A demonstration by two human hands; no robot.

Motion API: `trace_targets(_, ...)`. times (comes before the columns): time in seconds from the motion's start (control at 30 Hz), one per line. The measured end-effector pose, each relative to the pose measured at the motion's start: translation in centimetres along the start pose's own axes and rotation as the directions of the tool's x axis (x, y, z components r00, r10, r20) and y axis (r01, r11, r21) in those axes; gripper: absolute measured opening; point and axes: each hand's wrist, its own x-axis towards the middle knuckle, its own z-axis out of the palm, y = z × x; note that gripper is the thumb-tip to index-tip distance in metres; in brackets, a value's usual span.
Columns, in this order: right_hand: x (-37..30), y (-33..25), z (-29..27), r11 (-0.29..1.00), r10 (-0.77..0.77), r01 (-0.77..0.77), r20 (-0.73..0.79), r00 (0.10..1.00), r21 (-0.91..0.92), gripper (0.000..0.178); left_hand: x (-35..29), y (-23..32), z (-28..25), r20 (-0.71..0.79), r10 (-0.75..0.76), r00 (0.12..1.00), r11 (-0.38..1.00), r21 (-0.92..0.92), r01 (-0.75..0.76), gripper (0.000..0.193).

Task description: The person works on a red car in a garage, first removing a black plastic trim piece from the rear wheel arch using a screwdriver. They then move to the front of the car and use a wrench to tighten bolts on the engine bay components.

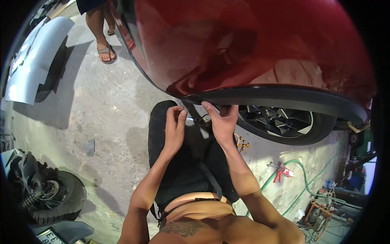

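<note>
The left hand (175, 126) is just in front of the red car (252, 44), close to its bottom edge. Its fingers are bent and the thumb is near the pointing finger, so the grip is narrow. I cannot tell if something tiny is pinched in it. The right hand (223, 124) is up at the car's black trim (260, 96), the long dark strip on the car's bottom edge, over the wheel (269, 113). Its thumb is spread wide from the other fingers and sits at the trim. The other fingertips are hidden by the trim, so I cannot tell if the grip is squeezing it. Some small orange bits (243, 144) lie on the floor (113, 122) near the car's wheel. Farther out from the car, past the wheel, is a red and white squeeze gun (282, 172) by a green hose (302, 171). It has a tube on it, but what is inside does not show. Even farther from the car stands a clear bottle (329, 184), too small to see what it holds. Left of the car are a sandaled foot (106, 54) and a pale silver panel (32, 77).
</note>
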Motion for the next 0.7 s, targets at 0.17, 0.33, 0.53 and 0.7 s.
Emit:
trace_targets(0.17, -0.5, 0.3, -0.3, 0.985, 0.098, -0.106, -0.06, 0.993, -0.136, 0.038, 1.6, -0.1, 2.3, 0.109, -0.171, 0.979, 0.967, -0.174, 0.188, 0.036)
trace_targets(0.33, -0.7, 0.2, 1.6, 0.987, 0.011, -0.029, -0.112, 0.994, -0.159, 0.038, 5.1, 2.2, 1.2, 0.098, -0.214, 0.972, 0.935, -0.268, 0.233, 0.018)
trace_targets(0.53, -0.1, -0.5, -0.6, 0.884, -0.105, 0.09, -0.008, 0.994, -0.459, 0.025, 4.7, 2.4, 0.6, 0.172, -0.133, 0.976, 0.951, -0.254, 0.175, 0.015)
trace_targets(0.7, 0.3, -5.5, 0.6, 0.977, 0.008, -0.023, -0.075, 0.997, -0.21, 0.039, 4.5, 3.6, 0.3, 0.165, -0.139, 0.977, 0.937, -0.297, 0.183, 0.017)
